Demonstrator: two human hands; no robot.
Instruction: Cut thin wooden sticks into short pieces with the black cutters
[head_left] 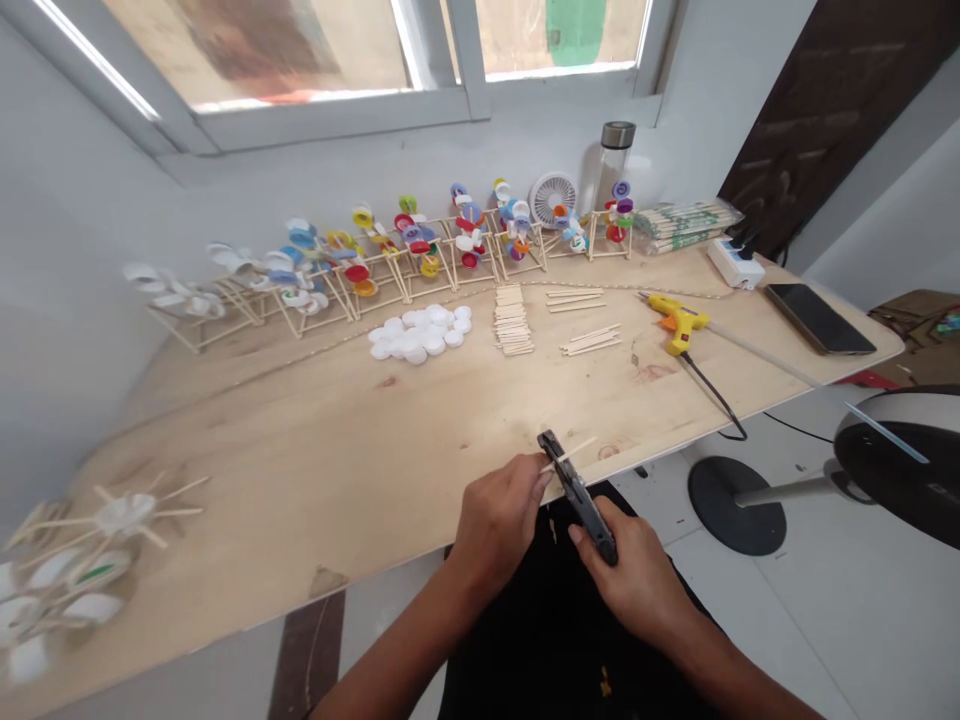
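My left hand [501, 510] pinches a thin wooden stick [579, 449] near the table's front edge. In my right hand [636, 572] is a dark utility knife [586, 508], its front end lying across the stick. The far end of the stick points up and right past the knife; its near end is covered by my left fingers. Beyond my hands lie a row of short cut sticks [511, 322], two small groups of longer sticks [591, 340], and a cluster of white bottle caps [421, 333].
Wooden frames with colourful cap wheels [416, 240] line the wall. A yellow glue gun [679, 322], a phone [819, 318] and a power strip [735, 263] sit at the right. A stick wheel [126, 514] lies at the left. A floor fan [900, 470] stands beside the table.
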